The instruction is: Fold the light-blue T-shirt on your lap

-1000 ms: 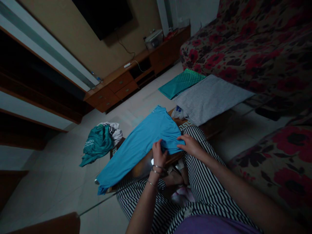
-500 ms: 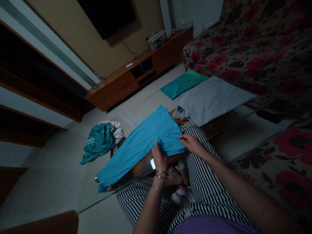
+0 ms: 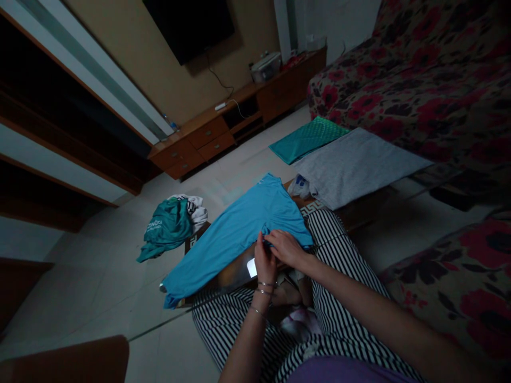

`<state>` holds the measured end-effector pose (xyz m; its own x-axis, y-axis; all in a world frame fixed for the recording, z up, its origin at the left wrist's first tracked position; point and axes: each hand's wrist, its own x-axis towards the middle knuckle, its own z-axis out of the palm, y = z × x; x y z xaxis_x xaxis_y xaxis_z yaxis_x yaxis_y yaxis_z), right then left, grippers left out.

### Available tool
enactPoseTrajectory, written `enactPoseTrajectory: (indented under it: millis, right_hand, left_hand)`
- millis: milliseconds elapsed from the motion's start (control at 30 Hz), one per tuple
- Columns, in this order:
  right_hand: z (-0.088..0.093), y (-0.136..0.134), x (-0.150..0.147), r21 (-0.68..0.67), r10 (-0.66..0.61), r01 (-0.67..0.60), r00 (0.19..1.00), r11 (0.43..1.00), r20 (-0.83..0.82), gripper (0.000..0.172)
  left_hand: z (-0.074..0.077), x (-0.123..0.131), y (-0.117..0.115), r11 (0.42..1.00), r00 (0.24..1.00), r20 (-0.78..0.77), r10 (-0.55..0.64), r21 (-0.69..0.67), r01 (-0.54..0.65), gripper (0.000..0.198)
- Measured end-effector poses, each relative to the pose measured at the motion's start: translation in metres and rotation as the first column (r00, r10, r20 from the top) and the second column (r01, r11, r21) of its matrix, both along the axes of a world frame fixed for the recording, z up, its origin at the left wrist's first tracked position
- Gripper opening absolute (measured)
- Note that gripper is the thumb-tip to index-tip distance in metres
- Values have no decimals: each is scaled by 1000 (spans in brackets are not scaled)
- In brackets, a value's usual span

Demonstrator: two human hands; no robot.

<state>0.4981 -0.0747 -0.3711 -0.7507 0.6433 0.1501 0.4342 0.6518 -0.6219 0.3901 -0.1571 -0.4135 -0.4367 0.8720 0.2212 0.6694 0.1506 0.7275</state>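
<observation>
A bright blue shirt (image 3: 235, 229) lies stretched across a small dark glass-topped table (image 3: 235, 274) in front of my striped trousers. My left hand (image 3: 265, 260) pinches the shirt's near edge, fingers closed on the fabric. My right hand (image 3: 286, 248) sits right beside it, fingers curled onto the same edge. The two hands touch each other at the hem.
A green and white heap of clothes (image 3: 171, 226) lies on the floor at the left. A grey cloth (image 3: 355, 165) and a teal folded cloth (image 3: 307, 139) lie beyond the table. A flowered sofa (image 3: 419, 90) fills the right side. A wooden TV cabinet (image 3: 223, 127) stands against the far wall.
My right hand has slid left along the blue shirt's edge until it meets my left hand. The left hand has stayed on the hem.
</observation>
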Motion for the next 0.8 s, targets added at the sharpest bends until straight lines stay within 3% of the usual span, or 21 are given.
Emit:
enactPoseTrajectory:
  millis: [167, 300, 567, 800]
  right_hand:
    - [-15, 20, -3, -252, -232, 180, 953, 951, -194, 30]
    - [-21, 35, 2, -370, -306, 205, 921, 906, -240, 23]
    - [-17, 28, 6, -294, -248, 152, 912, 944, -326, 18]
    - [-11, 35, 2, -265, -226, 128, 898, 956, -379, 13]
  left_hand:
    - [1, 3, 0, 999, 997, -74, 35, -18, -36, 63]
    - [3, 3, -2, 1000, 984, -176, 9, -24, -14, 51]
    - [15, 0, -8, 976, 862, -497, -97, -219, -17, 16]
    - [17, -1, -12, 963, 866, -499, -44, -251, -95, 11]
